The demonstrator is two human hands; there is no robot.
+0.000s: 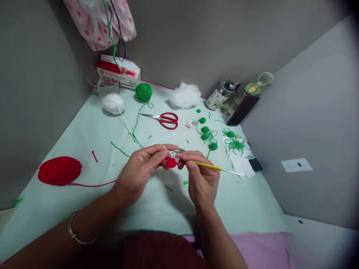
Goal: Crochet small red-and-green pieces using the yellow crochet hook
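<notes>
Red-handled scissors (159,117), one pair, lie on the pale tablecloth (157,205); all positions referred to them. Hands: two, both on the wearer's side of the scissors. Left hand (140,166): thumb and fingers pinched together on one small red piece (171,162), which sits nearer the wearer than the scissors' handles, with white yarn at the fingertips. Right hand (203,175): closed around one crochet hook (207,165), yellow-handled, far end pointing off to the right; its fingertips are at the red piece, contact cannot be told. Yarn supplies: three. White ball (113,103) left of the scissors, strand running to the left hand; green ball (144,92) just beyond the blades; red yarn bundle (60,170) nearer the wearer and well left, strand passing toward the left forearm. Small green balls (205,136): five counted, all right of the scissors, four clustered with trailing threads, one farther right among cut green ends by white paper (241,164). Red snippets: two, one just right of the handles, one to the left and nearer the wearer. Beyond the scissors: one white fluffy mass (185,95); beyond and right, one pen cup (215,99) and one bottle (254,89); beyond and left, one tissue pack (130,76).
</notes>
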